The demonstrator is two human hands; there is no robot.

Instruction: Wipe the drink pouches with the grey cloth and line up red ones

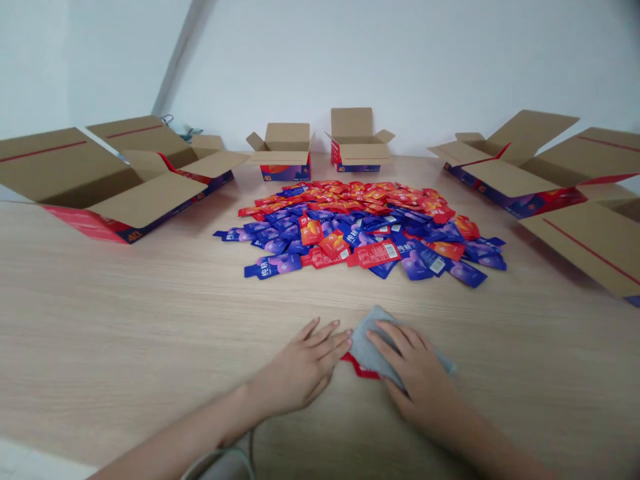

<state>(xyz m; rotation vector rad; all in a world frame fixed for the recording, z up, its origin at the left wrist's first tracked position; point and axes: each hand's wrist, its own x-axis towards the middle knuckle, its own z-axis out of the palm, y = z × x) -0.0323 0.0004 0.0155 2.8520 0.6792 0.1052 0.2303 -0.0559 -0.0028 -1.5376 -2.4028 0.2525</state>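
My right hand [411,373] lies flat, fingers stretched out, on a grey cloth [369,337] near the front of the wooden table [125,320]. A red packet [356,367] peeks out from under the cloth's near edge. My left hand [304,363] rests flat on the table just left of the cloth, its fingertips touching the cloth's edge. Beyond both hands lies a wide pile of red and blue sachets [365,227].
Open cardboard boxes ring the pile: two large ones at the left [115,180], two small ones at the back [283,157] [357,150], and large ones at the right [520,167] [595,240]. A white wall stands behind.
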